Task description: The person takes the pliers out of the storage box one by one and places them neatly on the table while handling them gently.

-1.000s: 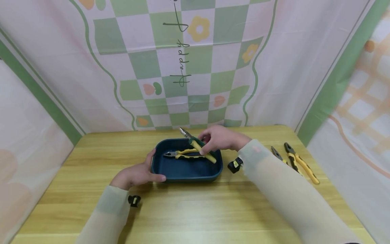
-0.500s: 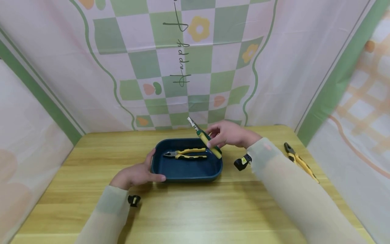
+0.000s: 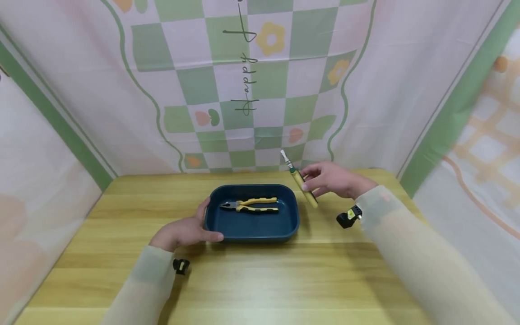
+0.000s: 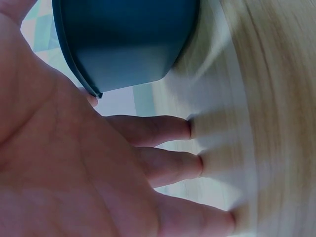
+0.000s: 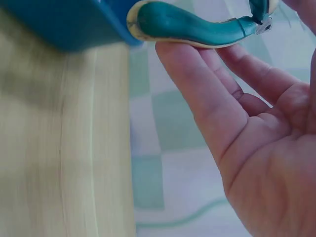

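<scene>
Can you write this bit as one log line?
left hand: touching blue tray | right hand: holding green-yellow pliers, right of tray | inside tray: yellow-black pliers

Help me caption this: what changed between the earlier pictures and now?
The right hand, pinching steel pliers with green-and-yellow handles, has moved right, from above the dark blue rectangular tray to beside its right end. The pale sleeve now hides pliers seen earlier on the wooden table. Nothing was let go. The left hand still touches the tray's left end; yellow-and-black-handled steel pliers still lie inside.

Cream sleeves [image 3: 422, 262], greyish-green cuffs [image 3: 377, 205], black wrist cameras [image 3: 348, 218]
</scene>
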A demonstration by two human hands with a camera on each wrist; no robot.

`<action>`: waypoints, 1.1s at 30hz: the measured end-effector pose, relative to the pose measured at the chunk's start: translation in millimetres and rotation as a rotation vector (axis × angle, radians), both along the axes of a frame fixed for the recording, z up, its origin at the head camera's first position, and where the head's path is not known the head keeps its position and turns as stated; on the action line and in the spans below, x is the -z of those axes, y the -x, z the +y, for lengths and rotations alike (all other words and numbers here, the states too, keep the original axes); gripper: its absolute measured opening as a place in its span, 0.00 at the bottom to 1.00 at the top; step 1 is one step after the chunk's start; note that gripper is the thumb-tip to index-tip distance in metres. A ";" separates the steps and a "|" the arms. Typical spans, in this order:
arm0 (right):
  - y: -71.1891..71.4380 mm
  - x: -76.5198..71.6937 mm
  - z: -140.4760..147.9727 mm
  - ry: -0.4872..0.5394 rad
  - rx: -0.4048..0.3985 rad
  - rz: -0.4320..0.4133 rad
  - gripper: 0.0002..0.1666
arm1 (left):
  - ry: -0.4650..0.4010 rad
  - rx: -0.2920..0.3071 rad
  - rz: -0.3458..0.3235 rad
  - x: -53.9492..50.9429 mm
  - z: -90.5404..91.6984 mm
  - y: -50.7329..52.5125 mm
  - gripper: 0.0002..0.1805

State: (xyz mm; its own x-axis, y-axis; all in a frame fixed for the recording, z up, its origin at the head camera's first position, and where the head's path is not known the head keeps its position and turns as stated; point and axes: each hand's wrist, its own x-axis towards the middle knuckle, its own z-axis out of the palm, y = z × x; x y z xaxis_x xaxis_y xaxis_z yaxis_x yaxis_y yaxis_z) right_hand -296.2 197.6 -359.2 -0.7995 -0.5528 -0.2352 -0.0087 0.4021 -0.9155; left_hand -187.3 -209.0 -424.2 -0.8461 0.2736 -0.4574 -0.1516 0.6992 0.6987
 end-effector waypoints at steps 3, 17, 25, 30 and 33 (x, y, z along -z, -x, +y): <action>3.1 2.2 15.8 -0.016 0.004 0.003 0.38 | -0.003 -0.004 -0.002 -0.2 -0.6 -0.1 0.69; 3.0 12.1 74.2 -0.111 0.076 -0.028 0.37 | -0.023 0.009 0.014 -2.4 -1.8 -1.1 0.69; -0.8 25.6 94.7 -0.244 0.139 -0.048 0.47 | -0.005 -0.008 0.007 2.5 -1.4 2.4 0.69; -5.6 35.8 97.6 -0.307 0.175 -0.090 0.39 | -0.020 0.017 0.013 -3.3 0.2 -0.2 0.69; -7.4 42.7 97.3 -0.350 0.200 -0.111 0.30 | -0.015 0.005 -0.001 -3.9 0.8 -0.3 0.69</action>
